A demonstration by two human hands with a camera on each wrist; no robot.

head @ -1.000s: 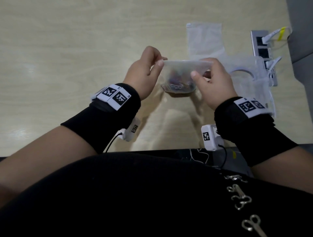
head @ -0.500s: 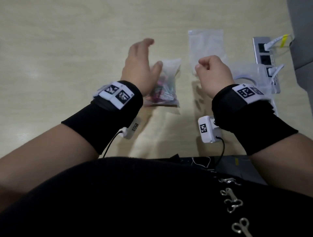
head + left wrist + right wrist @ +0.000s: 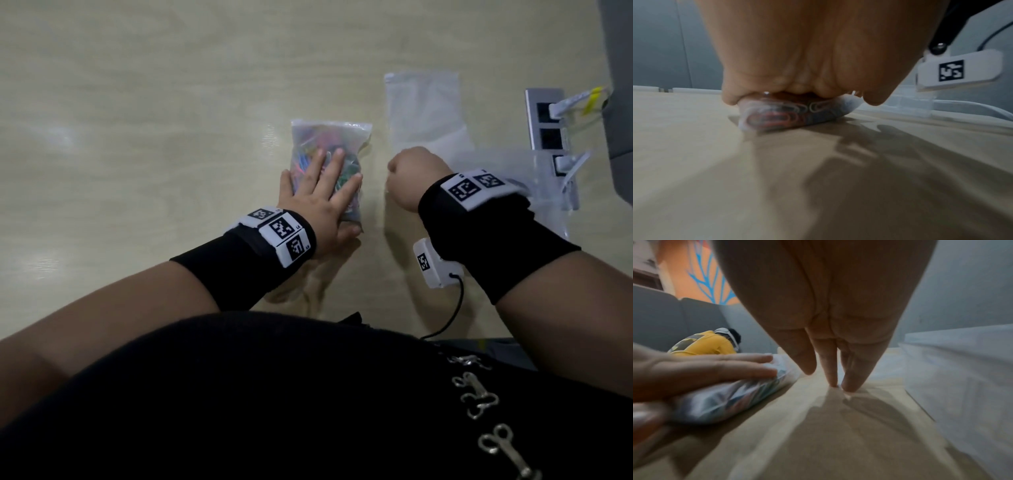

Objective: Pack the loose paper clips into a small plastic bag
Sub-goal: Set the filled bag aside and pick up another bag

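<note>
- The left hand point(image 3: 320, 192) lies flat, fingers straight, pressing on the small clear plastic bag point(image 3: 330, 137).
- The right hand point(image 3: 412, 178) hovers just beside it, fingers curled, holding nothing.
- Coloured paper clips point(image 3: 777, 117) fill that bag, which rests on the pale wooden table point(image 3: 137, 137).
- An empty clear bag point(image 3: 423, 102) lies farther right.

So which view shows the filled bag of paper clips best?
The head view: the whole bag of paper clips lies flat on the table, left hand pressing it. The left wrist view shows only its near end under the palm; the right wrist view shows one blurred side.
</note>
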